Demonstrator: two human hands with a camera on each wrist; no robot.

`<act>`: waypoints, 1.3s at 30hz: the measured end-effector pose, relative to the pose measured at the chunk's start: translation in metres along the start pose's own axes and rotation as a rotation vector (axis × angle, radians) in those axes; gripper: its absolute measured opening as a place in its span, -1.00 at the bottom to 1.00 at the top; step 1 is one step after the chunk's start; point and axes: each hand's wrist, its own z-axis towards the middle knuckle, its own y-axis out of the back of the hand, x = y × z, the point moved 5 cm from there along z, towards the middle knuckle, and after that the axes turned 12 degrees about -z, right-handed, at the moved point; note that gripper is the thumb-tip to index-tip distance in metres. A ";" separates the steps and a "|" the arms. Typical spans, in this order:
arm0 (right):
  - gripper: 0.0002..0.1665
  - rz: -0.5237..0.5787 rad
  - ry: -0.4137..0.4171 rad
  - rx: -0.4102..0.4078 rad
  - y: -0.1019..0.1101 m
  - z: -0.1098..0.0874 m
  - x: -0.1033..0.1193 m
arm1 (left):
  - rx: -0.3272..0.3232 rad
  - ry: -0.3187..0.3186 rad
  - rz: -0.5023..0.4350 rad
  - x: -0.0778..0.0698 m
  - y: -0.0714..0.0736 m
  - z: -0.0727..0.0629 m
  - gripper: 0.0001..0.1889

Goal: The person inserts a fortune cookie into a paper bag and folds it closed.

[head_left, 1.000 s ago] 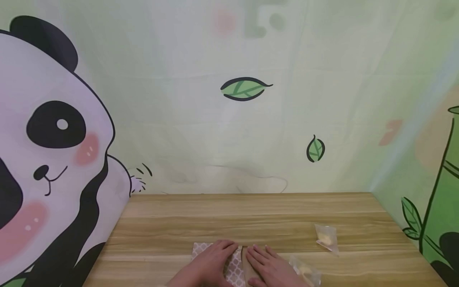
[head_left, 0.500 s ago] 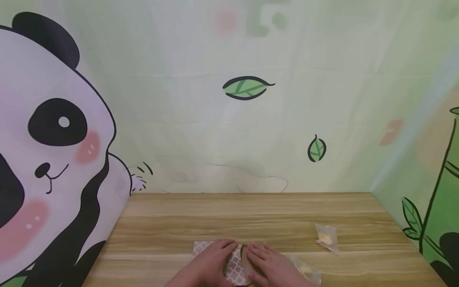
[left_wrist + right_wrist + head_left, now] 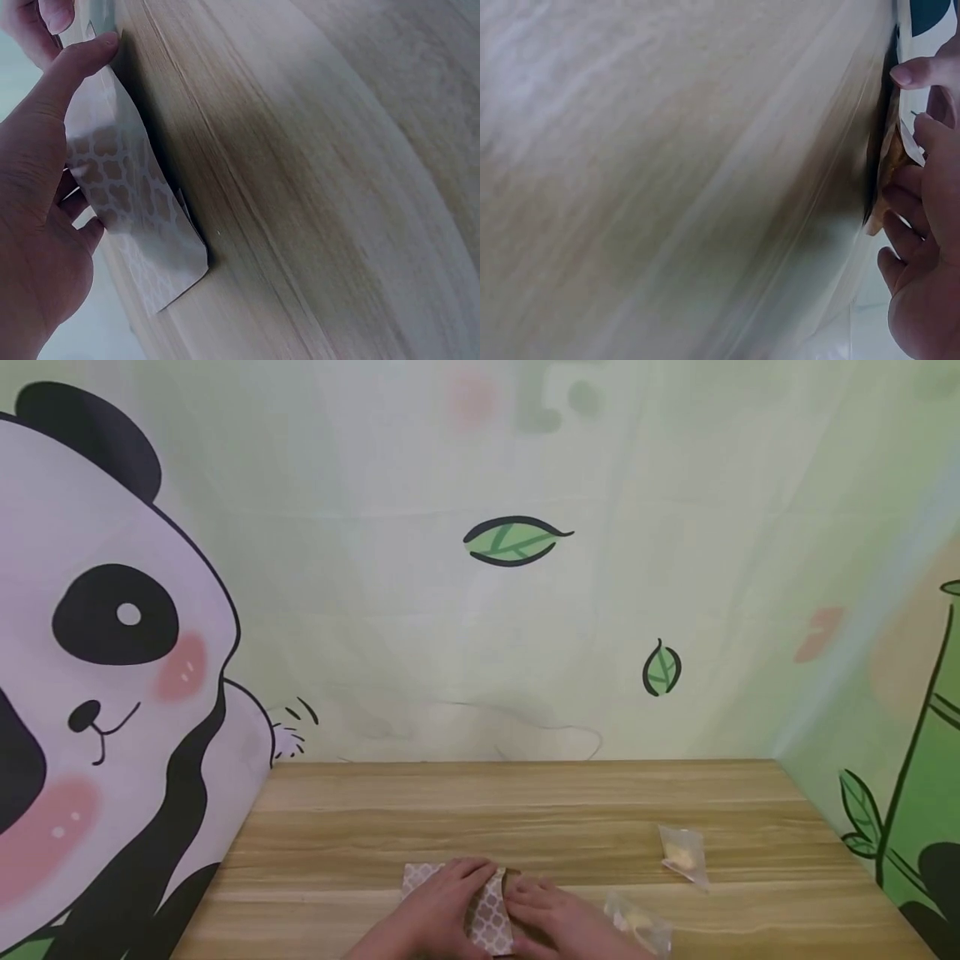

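Left fingers [image 3: 472,866] and right [image 3: 534,900] on patterned paper [image 3: 492,922]

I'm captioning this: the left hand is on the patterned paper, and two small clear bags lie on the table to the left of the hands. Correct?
Wrong side: in the head view, the far bag and near bag lie to the right of the right hand. The left hand is on the patterned paper.

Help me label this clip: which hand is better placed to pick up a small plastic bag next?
Probably the right hand: the nearer plastic bag lies beside it, while the left hand is farther off, gripping the patterned paper.
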 end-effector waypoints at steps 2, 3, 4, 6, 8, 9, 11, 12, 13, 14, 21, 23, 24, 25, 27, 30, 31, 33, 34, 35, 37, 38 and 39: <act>-0.36 0.020 0.017 -0.010 -0.002 0.001 0.001 | 0.002 -0.008 0.001 0.000 0.000 0.000 0.19; -0.37 0.029 0.020 -0.013 -0.002 0.002 0.001 | 0.003 -0.010 -0.001 0.000 0.000 0.001 0.19; -0.37 0.036 0.021 -0.014 -0.003 0.002 0.001 | 0.003 -0.013 -0.002 0.000 -0.001 0.001 0.19; -0.39 0.054 0.026 -0.022 -0.002 0.003 0.002 | 0.003 -0.018 -0.007 0.000 -0.001 0.001 0.19; -0.43 0.088 0.027 -0.024 0.000 0.003 0.003 | -0.001 -0.026 -0.013 -0.001 -0.001 0.000 0.19; -0.45 0.104 0.030 -0.028 0.001 0.004 0.003 | -0.005 -0.029 -0.018 -0.001 -0.001 0.000 0.18; -0.50 0.166 0.021 -0.030 0.004 0.005 0.004 | -0.011 -0.037 -0.023 -0.002 -0.001 0.000 0.18; -0.52 0.198 0.016 -0.030 0.004 0.006 0.004 | -0.015 -0.041 -0.026 -0.002 -0.002 -0.001 0.17; -0.54 0.227 0.010 -0.029 0.005 0.006 0.004 | -0.018 -0.042 -0.034 -0.001 -0.002 -0.001 0.17; -0.56 0.254 0.007 -0.031 0.006 0.007 0.004 | -0.018 -0.041 -0.045 -0.001 -0.003 -0.001 0.16; -0.61 0.331 0.005 -0.053 0.006 0.007 0.003 | -0.003 -0.043 -0.081 0.005 -0.008 0.000 0.17; -0.62 0.345 -0.007 -0.060 0.005 0.007 0.002 | -0.003 -0.046 -0.085 0.006 -0.009 0.000 0.16; -0.62 0.354 -0.014 -0.065 0.004 0.007 0.001 | -0.006 -0.052 -0.076 0.006 -0.009 0.000 0.16; -0.63 0.366 -0.022 -0.069 0.003 0.007 0.000 | -0.008 -0.054 -0.074 0.005 -0.009 0.000 0.16; -0.65 0.400 -0.040 -0.073 0.000 0.007 -0.001 | -0.015 -0.059 -0.069 0.005 -0.009 -0.001 0.16; -0.69 0.442 -0.068 -0.081 -0.004 0.008 -0.003 | -0.029 -0.070 -0.053 0.004 -0.009 -0.002 0.16; -0.71 0.450 -0.077 -0.084 -0.005 0.009 -0.004 | -0.033 -0.073 -0.054 0.003 -0.009 -0.002 0.16; -0.75 0.464 -0.096 -0.095 -0.007 0.009 -0.004 | -0.042 -0.079 -0.049 0.002 -0.009 -0.003 0.17; -0.77 0.477 -0.107 -0.098 -0.008 0.009 -0.004 | -0.047 -0.081 -0.048 0.002 -0.009 -0.003 0.17; -0.78 0.494 -0.117 -0.098 -0.008 0.010 -0.004 | -0.053 -0.085 -0.041 0.001 -0.009 -0.004 0.16; -0.79 0.529 -0.134 -0.108 -0.008 0.010 -0.003 | -0.066 -0.095 -0.030 0.001 -0.009 -0.004 0.16; -0.79 0.558 -0.142 -0.114 -0.007 0.011 -0.003 | -0.073 -0.101 -0.021 0.001 -0.010 -0.005 0.15; -0.79 0.585 -0.151 -0.119 -0.007 0.011 -0.002 | -0.079 -0.106 -0.011 0.000 -0.010 -0.005 0.14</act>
